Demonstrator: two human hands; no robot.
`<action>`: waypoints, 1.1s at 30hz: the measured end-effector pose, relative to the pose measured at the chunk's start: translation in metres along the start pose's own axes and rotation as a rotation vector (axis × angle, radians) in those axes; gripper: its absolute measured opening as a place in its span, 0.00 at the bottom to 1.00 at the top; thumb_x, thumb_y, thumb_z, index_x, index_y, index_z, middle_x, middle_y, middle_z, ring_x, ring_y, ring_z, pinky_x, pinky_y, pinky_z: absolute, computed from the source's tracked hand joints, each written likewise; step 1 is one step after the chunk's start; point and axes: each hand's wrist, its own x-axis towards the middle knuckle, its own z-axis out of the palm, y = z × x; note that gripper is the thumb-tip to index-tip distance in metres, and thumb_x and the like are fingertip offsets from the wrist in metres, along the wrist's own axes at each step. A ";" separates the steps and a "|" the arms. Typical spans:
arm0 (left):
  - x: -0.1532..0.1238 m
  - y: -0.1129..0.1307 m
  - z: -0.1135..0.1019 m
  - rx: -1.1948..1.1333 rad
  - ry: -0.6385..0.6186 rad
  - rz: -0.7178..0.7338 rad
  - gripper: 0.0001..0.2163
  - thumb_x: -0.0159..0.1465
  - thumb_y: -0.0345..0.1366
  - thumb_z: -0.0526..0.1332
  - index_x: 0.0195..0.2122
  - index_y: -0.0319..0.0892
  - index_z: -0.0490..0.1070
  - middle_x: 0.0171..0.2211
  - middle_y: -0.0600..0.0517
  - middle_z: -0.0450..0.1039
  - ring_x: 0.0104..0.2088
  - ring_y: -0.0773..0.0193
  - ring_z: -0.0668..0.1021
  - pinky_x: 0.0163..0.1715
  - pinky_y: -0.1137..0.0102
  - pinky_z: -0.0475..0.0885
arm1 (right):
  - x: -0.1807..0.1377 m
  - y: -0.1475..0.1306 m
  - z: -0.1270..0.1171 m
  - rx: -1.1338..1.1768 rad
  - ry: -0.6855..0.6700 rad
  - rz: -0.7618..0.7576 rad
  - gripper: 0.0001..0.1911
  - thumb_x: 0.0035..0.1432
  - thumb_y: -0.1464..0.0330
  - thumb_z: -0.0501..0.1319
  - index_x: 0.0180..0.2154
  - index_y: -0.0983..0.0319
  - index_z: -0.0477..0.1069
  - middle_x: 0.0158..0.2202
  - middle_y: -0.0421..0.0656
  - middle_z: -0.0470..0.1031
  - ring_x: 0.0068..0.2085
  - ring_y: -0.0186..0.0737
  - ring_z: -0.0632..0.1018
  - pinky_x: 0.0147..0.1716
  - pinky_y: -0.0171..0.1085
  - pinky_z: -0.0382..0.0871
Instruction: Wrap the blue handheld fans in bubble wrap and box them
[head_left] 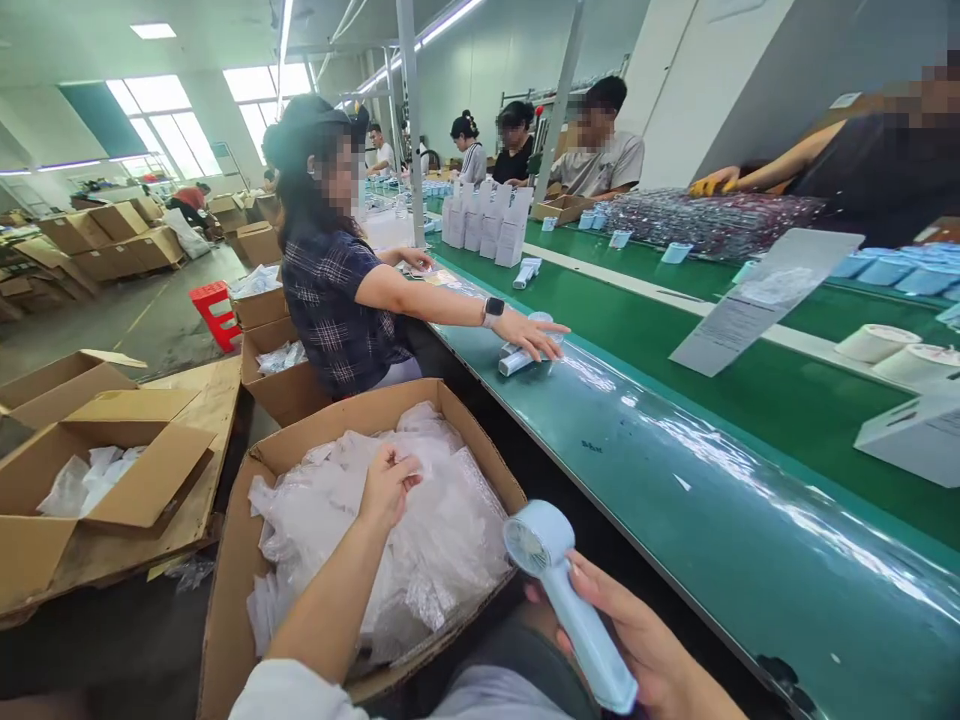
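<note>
My right hand [637, 645] is closed round the handle of a pale blue hand-held fan [559, 590], its round head pointing up and left, held low over my lap. My left hand [386, 487] reaches into an open cardboard box [240, 560] beside me, its fingers curled down onto a heap of clear plastic bags [442, 540]. Whether the fingers have pinched a bag I cannot make out. The box stands between me and the green conveyor belt [675, 470].
A seated co-worker ahead rests a hand on a pale fan [521, 355] on the belt. White cartons [487, 225], tape rolls [877, 342], a white box [911, 435] and a paper sheet [757, 300] lie across the table. More people sit opposite. Open boxes [97, 470] crowd the floor at left.
</note>
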 end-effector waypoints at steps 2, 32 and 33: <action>-0.028 0.012 0.013 -0.197 -0.074 -0.058 0.19 0.46 0.41 0.69 0.36 0.44 0.64 0.29 0.57 0.70 0.26 0.69 0.73 0.29 0.71 0.72 | 0.012 0.000 0.015 0.020 -0.110 -0.042 0.27 0.43 0.60 0.74 0.46 0.59 0.71 0.41 0.47 0.78 0.36 0.42 0.80 0.26 0.34 0.75; -0.091 0.021 0.043 0.076 -0.230 0.058 0.08 0.54 0.40 0.65 0.29 0.40 0.75 0.22 0.56 0.70 0.21 0.71 0.67 0.21 0.76 0.62 | -0.018 -0.041 0.018 -0.319 -0.034 -0.277 0.32 0.44 0.59 0.73 0.50 0.60 0.70 0.32 0.42 0.78 0.30 0.39 0.77 0.28 0.35 0.72; -0.093 0.023 0.044 0.085 -0.265 0.069 0.08 0.54 0.40 0.66 0.30 0.40 0.75 0.23 0.55 0.71 0.22 0.70 0.68 0.22 0.76 0.63 | -0.019 -0.039 0.018 -0.302 -0.114 -0.205 0.37 0.43 0.59 0.74 0.54 0.60 0.67 0.31 0.42 0.78 0.28 0.38 0.77 0.25 0.34 0.71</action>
